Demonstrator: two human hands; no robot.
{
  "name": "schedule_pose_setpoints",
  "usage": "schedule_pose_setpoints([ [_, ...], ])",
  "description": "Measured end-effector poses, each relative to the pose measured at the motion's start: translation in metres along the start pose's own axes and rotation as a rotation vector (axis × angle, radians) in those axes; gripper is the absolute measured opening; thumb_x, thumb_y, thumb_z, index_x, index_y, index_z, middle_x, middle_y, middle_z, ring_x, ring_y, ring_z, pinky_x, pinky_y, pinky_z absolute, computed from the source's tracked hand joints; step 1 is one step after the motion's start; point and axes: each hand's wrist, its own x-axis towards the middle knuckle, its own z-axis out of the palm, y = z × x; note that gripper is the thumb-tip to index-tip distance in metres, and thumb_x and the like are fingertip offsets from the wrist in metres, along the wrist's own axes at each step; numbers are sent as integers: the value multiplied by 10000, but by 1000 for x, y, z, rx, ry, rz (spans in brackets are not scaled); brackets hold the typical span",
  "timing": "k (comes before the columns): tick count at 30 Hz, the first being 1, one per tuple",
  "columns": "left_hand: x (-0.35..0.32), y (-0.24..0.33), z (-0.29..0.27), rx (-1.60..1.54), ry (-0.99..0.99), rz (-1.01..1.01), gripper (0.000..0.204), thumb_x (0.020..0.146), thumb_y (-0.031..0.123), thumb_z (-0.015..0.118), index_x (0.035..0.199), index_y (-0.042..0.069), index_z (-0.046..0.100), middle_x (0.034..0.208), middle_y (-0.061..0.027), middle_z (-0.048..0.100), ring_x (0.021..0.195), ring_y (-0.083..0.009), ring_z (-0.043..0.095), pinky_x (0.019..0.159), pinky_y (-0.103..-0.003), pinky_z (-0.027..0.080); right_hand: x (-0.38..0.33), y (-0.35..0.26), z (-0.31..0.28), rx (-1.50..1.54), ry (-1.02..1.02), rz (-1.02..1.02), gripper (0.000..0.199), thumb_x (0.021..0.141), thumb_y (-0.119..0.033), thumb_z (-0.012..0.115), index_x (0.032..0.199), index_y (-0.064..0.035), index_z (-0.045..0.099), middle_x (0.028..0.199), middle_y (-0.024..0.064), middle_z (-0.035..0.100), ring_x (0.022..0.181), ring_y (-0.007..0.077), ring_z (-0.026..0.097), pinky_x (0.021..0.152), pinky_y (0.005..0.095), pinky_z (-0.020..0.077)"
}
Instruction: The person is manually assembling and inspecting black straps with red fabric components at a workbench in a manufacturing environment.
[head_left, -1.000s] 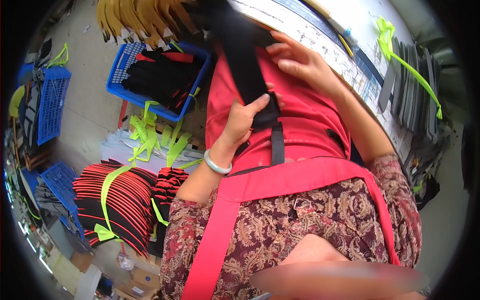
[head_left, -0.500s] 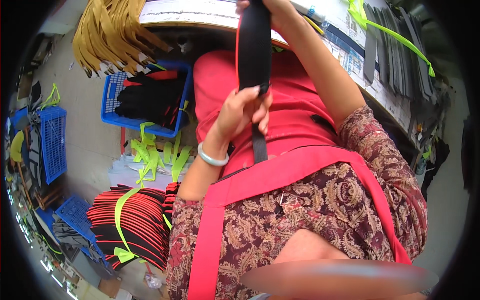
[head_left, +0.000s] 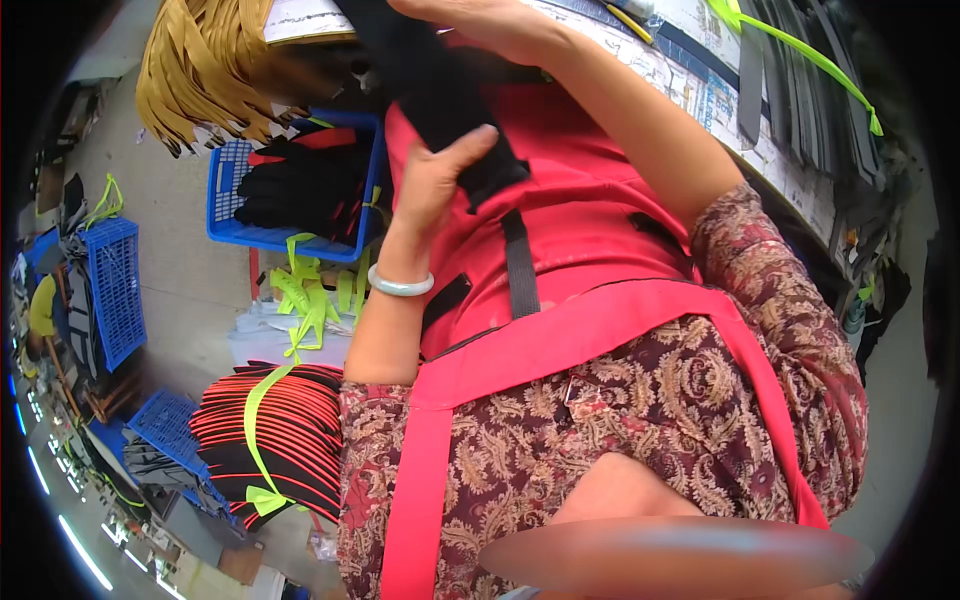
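A long black fabric strip (head_left: 430, 95) runs slantwise from the top edge of the view down over my red apron (head_left: 580, 150). My left hand (head_left: 437, 185) is closed around its lower part, thumb across the front, and a short end pokes out beyond the fingers. A pale bangle (head_left: 400, 282) circles that wrist. At the top edge my right hand (head_left: 500, 22) lies against the strip's upper stretch, its fingers over the strip and partly cut off by the frame. A narrow dark strap (head_left: 520, 265) hangs on the apron below the left hand.
A worktable (head_left: 700, 100) spans the top, holding dark grey strips (head_left: 805, 110) and golden-brown strips (head_left: 205, 70). At left stands a blue basket (head_left: 232, 238) of black and red pieces. Below it, a bundle of black-and-red pieces (head_left: 270, 430) is tied with a yellow-green band.
The black strip has swung from nearly upright to a slant, its top now further left. My left hand has shifted left and slightly up; my right hand has moved left along the top edge.
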Motion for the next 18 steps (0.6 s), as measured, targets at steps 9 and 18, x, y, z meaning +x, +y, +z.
schedule_pose_setpoints([
  [9,0,-3,-53,-211,288,142,246,966,236,559,998,4,634,895,-94,672,734,-179,652,678,-303,543,-65,47,29,-263,-180,-104,152,826,-84,700,873,-12,575,814,32,615,804,110,589,791,260,482],
  [18,5,-4,-27,-392,266,220,267,963,281,565,1049,39,638,969,-57,675,875,-155,646,808,-282,515,-56,68,33,-423,204,-288,148,758,10,619,867,-20,524,774,14,538,775,91,535,719,253,467],
])
